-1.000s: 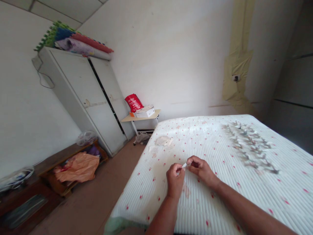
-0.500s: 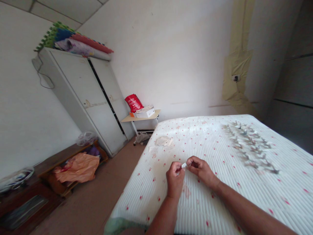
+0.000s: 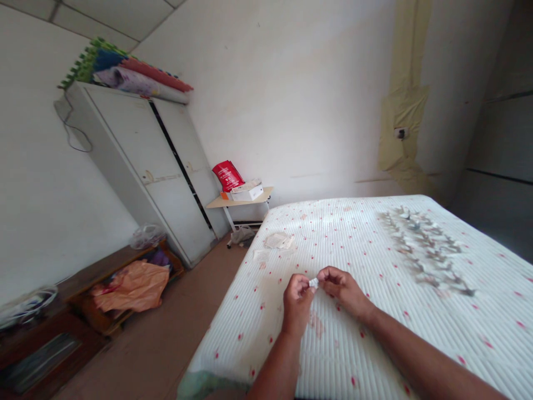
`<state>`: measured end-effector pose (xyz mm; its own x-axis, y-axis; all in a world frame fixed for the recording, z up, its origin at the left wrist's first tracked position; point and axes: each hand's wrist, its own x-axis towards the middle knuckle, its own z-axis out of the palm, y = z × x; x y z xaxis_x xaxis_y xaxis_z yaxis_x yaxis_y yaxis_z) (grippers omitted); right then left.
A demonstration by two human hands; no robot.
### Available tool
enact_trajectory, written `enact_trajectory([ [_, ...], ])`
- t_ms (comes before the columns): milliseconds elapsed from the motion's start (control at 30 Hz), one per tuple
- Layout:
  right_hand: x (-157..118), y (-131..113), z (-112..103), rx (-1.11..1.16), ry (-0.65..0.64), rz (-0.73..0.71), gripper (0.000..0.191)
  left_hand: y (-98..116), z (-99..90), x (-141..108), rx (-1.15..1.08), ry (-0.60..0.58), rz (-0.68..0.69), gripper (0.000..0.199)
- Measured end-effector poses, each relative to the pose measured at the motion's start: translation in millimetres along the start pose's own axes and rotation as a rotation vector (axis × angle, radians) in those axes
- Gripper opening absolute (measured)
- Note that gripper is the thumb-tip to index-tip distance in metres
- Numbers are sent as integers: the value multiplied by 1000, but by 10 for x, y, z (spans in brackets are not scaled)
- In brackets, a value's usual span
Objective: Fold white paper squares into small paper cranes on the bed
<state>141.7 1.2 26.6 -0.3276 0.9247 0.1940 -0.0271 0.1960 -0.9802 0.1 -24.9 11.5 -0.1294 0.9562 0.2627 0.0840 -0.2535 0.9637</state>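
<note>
A small folded piece of white printed paper is pinched between my two hands, above the near part of the bed. My left hand has its fingers closed on the paper's left side. On the right side, my right hand grips it with thumb and fingertips. Several small folded paper figures stand in rows on the right of the bed. Flat paper sheets lie on the bed's left side, beyond my hands.
The bed has a ribbed white cover with red spots. A small table behind it bears a red bag and a white box. A grey cabinet and a low wooden unit are at the left.
The small paper has turned slightly between my fingers, and my left hand has shifted a little. Everything else looks the same.
</note>
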Motion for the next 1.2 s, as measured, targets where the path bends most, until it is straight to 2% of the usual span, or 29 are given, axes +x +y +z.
enact_trajectory([
  [133,-5,8,2,-2,13,24,21,5,-1,0,-31,-17,-36,13],
  [367,-5,-8,13,-1,0,28,20,-16,-11,8,-29,-55,-18,12],
  [567,16,61,15,11,-44,42,22,9,-5,-4,-58,-58,-66,19],
  [700,24,73,13,-14,-18,55,20,4,10,-1,-60,-71,-92,22],
  [833,15,61,8,-77,-6,64,16,-40,-4,26,-23,-31,-63,13],
  [1067,22,71,-47,-261,-78,-92,7,-76,-34,53,-66,39,-82,15],
  [1133,26,43,-90,-335,-42,-181,13,-67,-35,57,-98,24,-98,20],
  [1200,23,7,-130,-434,-62,-321,22,-51,-43,68,-131,-9,-142,26],
])
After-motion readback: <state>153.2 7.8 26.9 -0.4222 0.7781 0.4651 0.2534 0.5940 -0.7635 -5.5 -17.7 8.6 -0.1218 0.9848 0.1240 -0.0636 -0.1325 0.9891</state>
